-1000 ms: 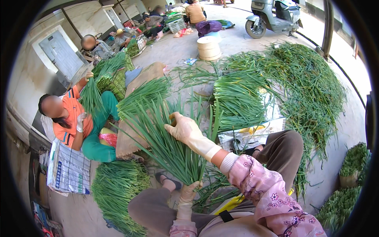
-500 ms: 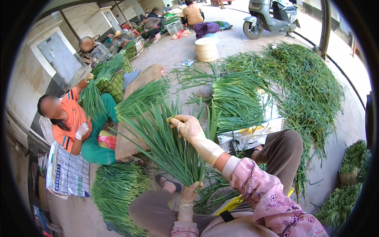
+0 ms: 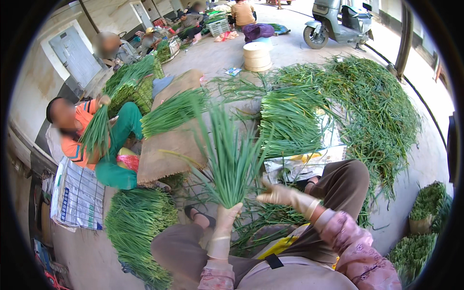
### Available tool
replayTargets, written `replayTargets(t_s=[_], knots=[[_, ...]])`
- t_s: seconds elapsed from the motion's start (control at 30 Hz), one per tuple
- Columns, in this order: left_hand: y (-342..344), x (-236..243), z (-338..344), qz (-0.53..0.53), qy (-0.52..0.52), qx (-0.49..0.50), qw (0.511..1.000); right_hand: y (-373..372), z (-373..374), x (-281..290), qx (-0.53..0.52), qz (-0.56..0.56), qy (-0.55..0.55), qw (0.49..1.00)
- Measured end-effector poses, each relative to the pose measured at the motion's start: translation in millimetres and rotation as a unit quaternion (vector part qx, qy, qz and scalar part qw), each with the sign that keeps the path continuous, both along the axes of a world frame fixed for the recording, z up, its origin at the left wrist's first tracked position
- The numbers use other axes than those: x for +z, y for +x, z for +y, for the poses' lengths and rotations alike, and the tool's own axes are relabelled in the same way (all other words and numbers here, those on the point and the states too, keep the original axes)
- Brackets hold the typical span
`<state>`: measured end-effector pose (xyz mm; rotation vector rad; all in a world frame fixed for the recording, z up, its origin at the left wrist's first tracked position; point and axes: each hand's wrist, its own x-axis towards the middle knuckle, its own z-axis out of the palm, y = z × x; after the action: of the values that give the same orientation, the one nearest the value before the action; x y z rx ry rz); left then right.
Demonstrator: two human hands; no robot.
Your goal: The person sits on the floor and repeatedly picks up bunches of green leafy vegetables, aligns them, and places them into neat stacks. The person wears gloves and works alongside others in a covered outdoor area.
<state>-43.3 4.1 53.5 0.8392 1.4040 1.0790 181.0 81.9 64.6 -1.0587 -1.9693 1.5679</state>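
My left hand, in a thin pale glove, is closed around the lower end of a bunch of garlic chives. Its long green leaves fan upward, blurred at the tips, and one yellowish leaf sticks out to the left. To the right of the bunch, my gloved right hand is apart from it, fingers stretched out and holding nothing. Loose chives lie below and between my legs. Just beyond my right hand, a neat pile of chives rests on a white printed sack.
A big tangled heap of leaves spreads at the right. More chives lie on a brown burlap mat and in a rounded pile at my left. A co-worker in orange holds a bunch. A round tub and a scooter stand farther back.
My right hand has left the leaf tips and moved down and right, its fingers now spread. The bunch in my left hand has become more upright and gathered. The co-worker's raised bunch has lowered.
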Motion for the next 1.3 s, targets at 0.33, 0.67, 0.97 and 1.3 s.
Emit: replayTargets(t_s=[0.33, 0.67, 0.97, 1.3], knots=[[50.8, -0.2, 7.7, 0.436, -0.073, -0.055, 0.895, -75.6, -38.3, -17.7, -0.205, 0.359, -0.264, 0.871], [39.8, 35.9, -23.0, 0.074, 0.012, -0.098, 0.992, -56.8, -24.8, -4.9, -0.176, 0.367, -0.263, 0.874], [5.7, 16.5, -19.1, -0.400, 0.009, -0.134, 0.906, -46.4, -13.2, 74.4, 0.111, 0.181, -0.159, 0.964], [5.7, 2.6, -25.3, -0.593, 0.055, -0.203, 0.777, -55.2, 15.7, 97.3, 0.259, 0.090, -0.081, 0.958]])
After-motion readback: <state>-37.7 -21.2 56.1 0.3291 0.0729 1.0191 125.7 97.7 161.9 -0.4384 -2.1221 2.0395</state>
